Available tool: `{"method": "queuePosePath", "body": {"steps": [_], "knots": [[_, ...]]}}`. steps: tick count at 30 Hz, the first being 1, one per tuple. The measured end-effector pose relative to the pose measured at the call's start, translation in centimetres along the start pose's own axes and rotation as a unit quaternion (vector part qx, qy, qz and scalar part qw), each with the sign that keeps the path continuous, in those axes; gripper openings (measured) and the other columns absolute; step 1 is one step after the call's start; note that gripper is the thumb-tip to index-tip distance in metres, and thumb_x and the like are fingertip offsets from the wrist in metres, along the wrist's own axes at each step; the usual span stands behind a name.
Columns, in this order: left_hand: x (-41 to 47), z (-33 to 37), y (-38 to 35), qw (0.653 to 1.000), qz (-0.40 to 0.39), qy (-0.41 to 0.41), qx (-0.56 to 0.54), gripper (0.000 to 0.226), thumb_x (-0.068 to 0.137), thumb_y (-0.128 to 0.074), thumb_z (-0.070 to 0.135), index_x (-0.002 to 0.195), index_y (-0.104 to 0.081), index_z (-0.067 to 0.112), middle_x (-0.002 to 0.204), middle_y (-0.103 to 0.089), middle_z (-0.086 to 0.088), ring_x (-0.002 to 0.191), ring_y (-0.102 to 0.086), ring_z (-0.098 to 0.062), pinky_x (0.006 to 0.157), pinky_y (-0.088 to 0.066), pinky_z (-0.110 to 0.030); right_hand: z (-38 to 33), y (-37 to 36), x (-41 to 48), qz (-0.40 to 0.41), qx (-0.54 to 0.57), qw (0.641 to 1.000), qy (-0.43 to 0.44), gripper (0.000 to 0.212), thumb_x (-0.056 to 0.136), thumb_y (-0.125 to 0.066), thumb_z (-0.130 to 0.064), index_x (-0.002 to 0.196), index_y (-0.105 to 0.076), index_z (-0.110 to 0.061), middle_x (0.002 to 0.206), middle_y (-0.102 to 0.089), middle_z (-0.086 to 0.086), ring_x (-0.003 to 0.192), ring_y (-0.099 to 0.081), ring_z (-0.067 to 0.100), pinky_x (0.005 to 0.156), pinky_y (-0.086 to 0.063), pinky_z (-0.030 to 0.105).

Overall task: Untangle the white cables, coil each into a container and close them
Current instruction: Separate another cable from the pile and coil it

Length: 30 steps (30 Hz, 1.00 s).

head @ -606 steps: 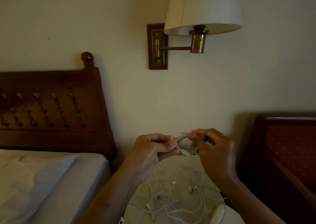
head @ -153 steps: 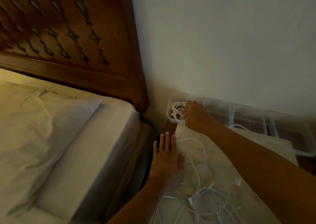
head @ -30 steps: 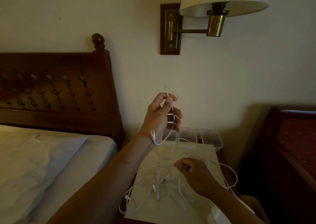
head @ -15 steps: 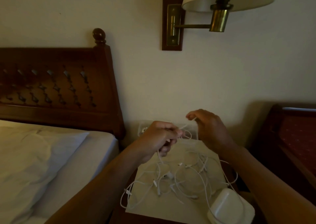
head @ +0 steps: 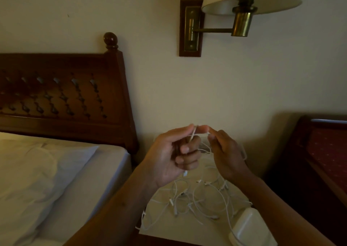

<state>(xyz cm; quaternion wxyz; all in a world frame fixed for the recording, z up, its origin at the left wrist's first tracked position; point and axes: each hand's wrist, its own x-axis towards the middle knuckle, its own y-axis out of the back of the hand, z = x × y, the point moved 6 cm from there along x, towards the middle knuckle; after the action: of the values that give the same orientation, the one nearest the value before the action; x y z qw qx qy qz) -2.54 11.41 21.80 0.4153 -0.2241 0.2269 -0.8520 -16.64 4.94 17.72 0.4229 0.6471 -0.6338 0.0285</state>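
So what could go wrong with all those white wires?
The cable pinched between the left hand and right hand seems to run down into the pile; a hard pull might tighten knots. A loop hangs over the edge and could slide off. Another strand runs by the white box at the corner, so tugging might drag it off.

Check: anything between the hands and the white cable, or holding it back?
Nothing between them: left hand and right hand both pinch one white cable. Its lower run appears to drop into the tangle of other cables on the pale sheet, which could snag it when pulled free.
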Motion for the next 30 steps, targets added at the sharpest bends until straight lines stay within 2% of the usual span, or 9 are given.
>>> {"method": "queuePosePath", "body": {"steps": [3,5,8,11,16,19,21,27,30], "knots": [[0.8,0.7,-0.8,0.997,0.007,-0.074,-0.035,0.024,0.1,-0.053,0.013,0.118,-0.061,-0.001,0.061,-0.05,-0.001,0.049,-0.053,-0.014,0.048,-0.046,-0.027,-3.1,-0.8,-1.3,-0.017,0.011,0.999,0.05,0.029,0.105,-0.047,-0.034,0.085,-0.062,-0.049,0.067,-0.06,-0.012,0.055,-0.052,0.005,0.052,-0.039,0.013],[1.8,1.4,-1.0,0.992,0.026,-0.121,-0.025,0.015,0.101,-0.051,0.011,0.107,-0.059,0.0,0.071,-0.064,-0.01,0.07,-0.07,-0.027,0.066,-0.06,-0.037,-4.8,-1.6,-2.4,-0.052,-0.009,0.996,0.073,0.031,0.099,-0.052,-0.028,0.072,-0.056,-0.043,0.058,-0.054,-0.013,0.049,-0.046,0.006,0.048,-0.034,0.016],[2.7,1.8,-0.6,0.976,0.082,-0.145,0.137,0.015,0.11,-0.041,0.012,0.101,-0.05,0.004,0.1,-0.072,-0.029,0.098,-0.072,-0.045,0.089,-0.06,-0.051,-6.5,-1.2,-2.8,-0.079,-0.067,0.99,0.099,0.019,0.098,-0.061,-0.014,0.086,-0.063,-0.028,0.067,-0.054,-0.015,0.055,-0.049,0.005,0.053,-0.037,0.017],[3.1,1.9,0.0,0.951,0.09,-0.144,0.258,0.007,0.11,-0.04,0.009,0.111,-0.045,0.006,0.107,-0.07,-0.037,0.103,-0.07,-0.05,0.098,-0.055,-0.06,-7.4,0.6,-2.5,-0.09,-0.126,0.981,0.118,0.013,0.099,-0.061,-0.015,0.106,-0.07,-0.02,0.087,-0.071,-0.007,0.065,-0.059,0.006,0.059,-0.051,0.026],[2.8,2.3,1.4,0.909,0.106,-0.138,0.379,0.014,0.112,-0.036,0.008,0.117,-0.045,-0.001,0.109,-0.075,-0.024,0.106,-0.072,-0.038,0.098,-0.056,-0.048,-7.7,3.2,-1.8,-0.086,-0.173,0.97,0.146,0.009,0.097,-0.066,-0.031,0.091,-0.069,-0.025,0.076,-0.06,-0.019,0.056,-0.047,0.0,0.054,-0.036,0.017],[2.5,1.4,2.1,0.872,0.113,-0.105,0.465,0.014,0.111,-0.036,0.004,0.117,-0.049,0.002,0.1,-0.076,-0.01,0.086,-0.074,-0.023,0.078,-0.059,-0.037,-8.6,3.9,-1.7,-0.097,-0.22,0.947,0.213,0.007,0.091,-0.075,-0.019,0.098,-0.075,-0.02,0.086,-0.064,-0.013,0.065,-0.046,0.0,0.053,-0.04,0.019],[2.6,0.7,2.0,0.856,0.087,-0.082,0.504,0.017,0.112,-0.037,0.006,0.115,-0.053,0.004,0.091,-0.072,-0.018,0.068,-0.069,-0.029,0.066,-0.058,-0.041,-9.1,4.3,-1.6,-0.077,-0.273,0.917,0.281,0.008,0.087,-0.078,-0.013,0.093,-0.077,-0.017,0.082,-0.065,-0.003,0.063,-0.054,0.01,0.045,-0.042,0.026],[2.4,-0.7,2.1,0.938,0.043,-0.054,0.339,0.039,0.113,-0.035,0.02,0.106,-0.07,0.006,0.058,-0.056,-0.017,0.04,-0.032,-0.019,0.047,-0.033,-0.026,-8.7,7.3,0.0,0.025,-0.295,0.877,0.378,0.024,0.106,-0.057,-0.024,0.099,-0.079,-0.021,0.093,-0.071,-0.002,0.078,-0.063,0.017,0.052,-0.049,0.033],[2.2,-1.6,1.5,0.975,0.01,-0.05,0.217,0.041,0.111,-0.038,0.024,0.1,-0.07,0.001,0.049,-0.043,-0.003,0.042,-0.025,-0.016,0.049,-0.027,-0.026,-8.2,7.2,0.6,0.068,-0.192,0.917,0.343,0.007,0.096,-0.072,-0.014,0.092,-0.078,-0.014,0.091,-0.069,0.0,0.078,-0.063,0.014,0.06,-0.05,0.025]]}}
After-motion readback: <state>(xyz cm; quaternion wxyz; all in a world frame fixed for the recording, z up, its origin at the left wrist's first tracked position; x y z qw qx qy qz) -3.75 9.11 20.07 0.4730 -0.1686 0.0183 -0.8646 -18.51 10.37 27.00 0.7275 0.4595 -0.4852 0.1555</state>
